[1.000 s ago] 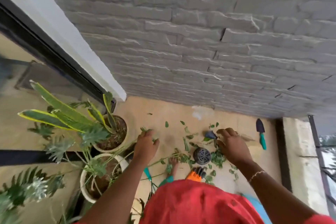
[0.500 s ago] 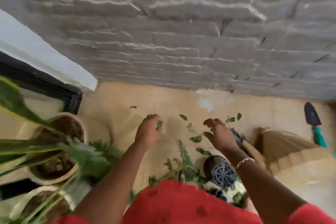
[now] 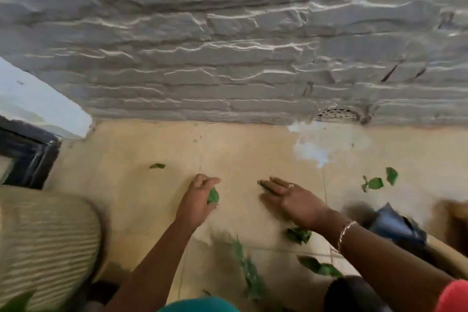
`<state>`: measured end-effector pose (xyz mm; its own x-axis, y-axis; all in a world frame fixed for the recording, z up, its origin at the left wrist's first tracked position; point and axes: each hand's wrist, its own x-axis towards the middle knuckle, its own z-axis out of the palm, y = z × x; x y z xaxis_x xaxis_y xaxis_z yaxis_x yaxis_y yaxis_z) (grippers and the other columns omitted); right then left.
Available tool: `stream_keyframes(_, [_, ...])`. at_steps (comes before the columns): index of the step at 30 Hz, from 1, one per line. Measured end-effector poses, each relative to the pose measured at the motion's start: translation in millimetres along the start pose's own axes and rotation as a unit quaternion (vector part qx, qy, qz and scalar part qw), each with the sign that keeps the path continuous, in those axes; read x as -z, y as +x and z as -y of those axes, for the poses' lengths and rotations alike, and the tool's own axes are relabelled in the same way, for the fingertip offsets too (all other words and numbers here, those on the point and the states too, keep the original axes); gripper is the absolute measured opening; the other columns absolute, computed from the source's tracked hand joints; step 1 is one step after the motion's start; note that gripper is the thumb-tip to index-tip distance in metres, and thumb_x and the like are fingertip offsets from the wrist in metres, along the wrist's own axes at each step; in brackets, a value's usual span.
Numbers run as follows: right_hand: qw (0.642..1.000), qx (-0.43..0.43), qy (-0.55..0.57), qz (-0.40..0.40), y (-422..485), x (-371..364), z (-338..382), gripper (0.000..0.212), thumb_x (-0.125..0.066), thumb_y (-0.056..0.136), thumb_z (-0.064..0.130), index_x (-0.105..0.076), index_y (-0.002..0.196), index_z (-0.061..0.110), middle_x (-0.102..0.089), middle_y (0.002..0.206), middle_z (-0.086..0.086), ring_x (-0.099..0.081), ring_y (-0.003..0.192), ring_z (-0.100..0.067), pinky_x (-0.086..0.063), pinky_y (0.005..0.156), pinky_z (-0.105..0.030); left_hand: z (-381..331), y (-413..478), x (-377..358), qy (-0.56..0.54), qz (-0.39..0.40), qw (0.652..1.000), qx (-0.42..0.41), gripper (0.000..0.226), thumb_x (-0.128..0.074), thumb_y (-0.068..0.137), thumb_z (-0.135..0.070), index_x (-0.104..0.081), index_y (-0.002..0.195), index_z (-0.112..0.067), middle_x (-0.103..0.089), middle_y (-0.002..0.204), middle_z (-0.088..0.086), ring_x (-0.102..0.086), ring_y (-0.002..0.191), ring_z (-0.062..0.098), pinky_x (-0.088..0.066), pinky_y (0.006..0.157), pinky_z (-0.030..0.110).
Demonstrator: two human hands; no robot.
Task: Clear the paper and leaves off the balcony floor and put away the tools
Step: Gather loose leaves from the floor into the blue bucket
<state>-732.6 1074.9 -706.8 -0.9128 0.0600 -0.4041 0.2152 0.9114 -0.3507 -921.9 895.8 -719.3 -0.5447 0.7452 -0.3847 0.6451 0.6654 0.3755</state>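
Note:
Green leaves lie scattered over the beige balcony floor (image 3: pixel 240 149). My left hand (image 3: pixel 200 197) is low over the floor with its fingers curled round a green leaf (image 3: pixel 213 195). My right hand (image 3: pixel 291 200) reaches forward with straight fingers, and its fingertips touch a small leaf (image 3: pixel 262 183) on the floor. A single leaf (image 3: pixel 157 166) lies further left, and a few leaves (image 3: pixel 377 181) lie to the right. More leaves and a leafy stem (image 3: pixel 249 271) lie close to my body. A dark blue trowel blade (image 3: pixel 395 223) shows behind my right wrist, blurred.
A grey stone wall (image 3: pixel 228 58) rises at the floor's far edge, with a drain grille (image 3: pixel 338 113) at its base above a white patch. A ribbed cream pot (image 3: pixel 43 243) stands at the left. A dark door frame (image 3: pixel 27 157) is at far left.
The view has dropped closer to the floor and wall. Both hands have moved forward; my right fingers have straightened out onto a leaf. The round black drain cover has left the view.

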Motion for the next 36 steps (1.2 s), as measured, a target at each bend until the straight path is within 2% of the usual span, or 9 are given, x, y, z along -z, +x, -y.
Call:
stream_keyframes(3, [0.997, -0.066, 0.022, -0.04, -14.1, -17.4, 1.0, 0.065, -0.05, 0.089, 0.001, -0.025, 0.146, 0.017, -0.026, 0.151, -0.003, -0.044, 0.126, -0.022, -0.04, 0.1, -0.028, -2.8, -4.4, -7.7, -0.028, -0.036, 0.999, 0.007, 0.02, -0.067, 0.079, -0.003, -0.059, 0.093, -0.015, -0.052, 0.1, 0.001, -0.055, 0.088, 0.018, -0.041, 0.075, 0.02])
stream_keyframes(6, [0.994, -0.099, 0.011, -0.035, -13.5, -29.9, -2.7, 0.047, -0.047, 0.091, 0.001, -0.041, 0.137, 0.011, -0.044, 0.136, -0.005, -0.051, 0.111, -0.022, -0.045, 0.091, -0.028, -2.8, -8.9, -11.6, -0.072, -0.062, 0.995, 0.008, 0.033, -0.064, 0.078, 0.002, -0.049, 0.063, -0.023, -0.05, 0.07, -0.007, -0.049, 0.062, 0.006, -0.035, 0.057, 0.014])
stream_keyframes(11, [0.984, -0.11, 0.092, -0.105, -1.5, -26.0, -7.7, 0.027, -0.049, 0.092, 0.015, -0.055, 0.117, 0.024, -0.057, 0.111, 0.006, -0.056, 0.101, -0.013, -0.04, 0.081, -0.02, 28.7, -3.3, 22.6, -0.139, -0.257, 0.951, 0.103, 0.008, -0.061, 0.082, 0.005, -0.063, 0.077, -0.001, -0.055, 0.095, 0.011, -0.057, 0.083, 0.024, -0.044, 0.073, 0.02])
stream_keyframes(16, [0.972, -0.146, 0.166, -0.082, -3.1, -1.2, -3.7, 0.032, -0.057, 0.082, 0.0, -0.064, 0.098, 0.027, -0.062, 0.101, 0.004, -0.058, 0.088, -0.011, -0.035, 0.065, -0.011, 80.3, 13.9, 43.8, -0.135, -0.268, 0.944, 0.139, 0.009, -0.061, 0.08, 0.01, -0.061, 0.074, 0.003, -0.044, 0.137, 0.021, -0.049, 0.12, 0.028, -0.046, 0.097, 0.036])
stream_keyframes(21, [0.951, -0.204, 0.224, -0.063, -27.1, 17.7, -15.5, 0.03, -0.061, 0.076, -0.006, -0.062, 0.08, 0.024, -0.057, 0.091, 0.001, -0.056, 0.079, -0.016, -0.045, 0.07, -0.024, 108.2, 34.3, 42.8, -0.073, -0.223, 0.963, 0.132, 0.012, -0.071, 0.065, 0.011, -0.062, 0.069, 0.005, -0.062, 0.083, 0.024, -0.062, 0.081, 0.036, -0.048, 0.077, 0.038])
stream_keyframes(25, [0.941, -0.256, 0.219, -0.04, -60.6, 12.7, -28.1, 0.032, -0.064, 0.073, -0.006, -0.068, 0.098, 0.015, -0.053, 0.099, -0.002, -0.059, 0.09, -0.023, -0.044, 0.071, -0.024, 83.2, 37.2, 43.0, -0.104, -0.23, 0.96, 0.124, 0.018, -0.066, 0.071, 0.014, -0.064, 0.081, -0.001, -0.064, 0.078, 0.022, -0.063, 0.072, 0.011, -0.044, 0.066, 0.023])
stream_keyframes(28, [0.933, -0.258, 0.251, -0.017, -71.8, 0.2, -26.6, 0.042, -0.063, 0.079, -0.003, -0.057, 0.116, 0.017, -0.044, 0.116, -0.003, -0.056, 0.098, -0.021, -0.048, 0.071, -0.021, 2.3, 31.8, 29.4, -0.15, -0.139, 0.979, 0.002, 0.03, -0.06, 0.079, 0.014, -0.063, 0.105, 0.0, -0.064, 0.095, 0.021, -0.061, 0.079, 0.021, -0.042, 0.068, 0.013])
stream_keyframes(31, [0.941, -0.245, 0.232, 0.003, -70.2, -16.0, -15.1, 0.049, -0.062, 0.084, 0.006, -0.047, 0.129, 0.018, -0.032, 0.129, -0.005, -0.051, 0.111, -0.024, -0.049, 0.092, -0.028, -81.9, 0.8, -4.6, -0.145, 0.051, 0.98, -0.127, 0.036, -0.054, 0.09, 0.001, -0.057, 0.121, -0.016, -0.056, 0.106, -0.003, -0.059, 0.077, 0.005, -0.048, 0.067, 0.009])
stream_keyframes(36, [0.969, -0.214, 0.111, -0.059, -69.6, -38.1, -2.6, 0.031, -0.052, 0.089, 0.013, -0.057, 0.119, 0.017, -0.044, 0.116, -0.008, -0.051, 0.103, -0.027, -0.046, 0.084, -0.031, -129.6, -33.3, -55.6, -0.02, 0.186, 0.952, -0.242, 0.051, -0.057, 0.09, -0.015, -0.037, 0.137, -0.019, -0.052, 0.126, 0.001, -0.049, 0.099, 0.008, -0.034, 0.079, 0.013])
